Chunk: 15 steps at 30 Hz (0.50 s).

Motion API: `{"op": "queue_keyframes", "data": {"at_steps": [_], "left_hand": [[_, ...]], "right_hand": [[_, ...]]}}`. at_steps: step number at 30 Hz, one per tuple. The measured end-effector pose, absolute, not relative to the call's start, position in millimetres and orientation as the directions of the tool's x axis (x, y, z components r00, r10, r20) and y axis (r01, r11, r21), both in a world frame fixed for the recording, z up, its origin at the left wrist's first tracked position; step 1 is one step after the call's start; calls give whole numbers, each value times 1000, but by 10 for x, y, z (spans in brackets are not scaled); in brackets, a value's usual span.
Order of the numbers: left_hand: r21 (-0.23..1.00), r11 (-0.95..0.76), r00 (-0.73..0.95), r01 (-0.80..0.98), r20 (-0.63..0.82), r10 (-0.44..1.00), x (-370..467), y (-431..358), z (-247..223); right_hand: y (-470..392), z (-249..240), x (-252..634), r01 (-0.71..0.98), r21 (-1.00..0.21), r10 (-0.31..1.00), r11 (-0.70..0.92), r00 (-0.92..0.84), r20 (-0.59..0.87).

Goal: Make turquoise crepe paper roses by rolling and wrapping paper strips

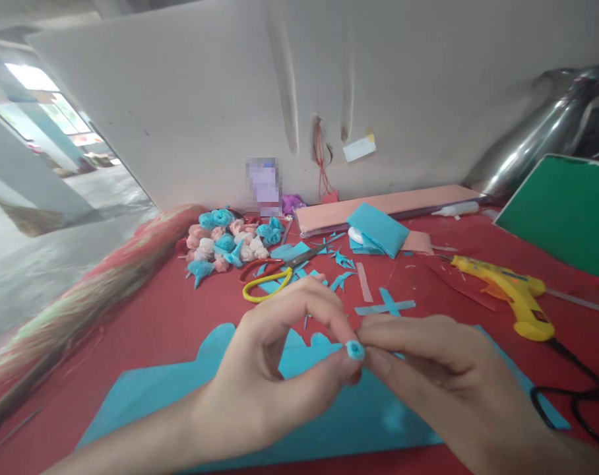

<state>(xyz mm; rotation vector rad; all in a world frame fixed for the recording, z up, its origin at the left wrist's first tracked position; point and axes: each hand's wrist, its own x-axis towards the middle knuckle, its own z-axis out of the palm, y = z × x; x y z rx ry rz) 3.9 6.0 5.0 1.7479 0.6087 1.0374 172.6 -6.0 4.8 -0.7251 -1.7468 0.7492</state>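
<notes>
Between my two hands is a small, tightly rolled blue crepe paper rose [355,349], its coiled end facing me. My left hand [284,369] pinches it with thumb and forefinger. From the other side, my right hand [428,369] has its thumb and fingertips closed at the same roll, hiding part of it. Under both hands lies a large sheet of blue crepe paper [156,396] with a wavy far edge. Just beyond my left hand, scissors [274,277] with one red and one yellow handle lie among blue paper scraps [344,259].
Pink, white and blue paper roses [225,244] are piled back left. A yellow glue gun [512,287] with a black cord lies right. Behind are folded blue paper [378,227], a long pink paper pack [388,206] and a green board [561,211]. A straw-like bundle [92,284] borders the left.
</notes>
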Motion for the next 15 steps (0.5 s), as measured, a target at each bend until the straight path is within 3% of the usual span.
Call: {"op": "queue_keyframes", "data": {"at_steps": [4,9,15], "left_hand": [[809,-585,435,64,505,746,59,80,80],[607,-764,460,218,627,629,61,70,202],[600,-771,536,214,588,606,0,101,280]], "right_hand": [[5,11,1732,74,-771,754,632,-285,591],[81,-53,1801,-87,-781,667,618,-468,580],[123,-17,1806,-67,-695,592,716,-470,655]]}}
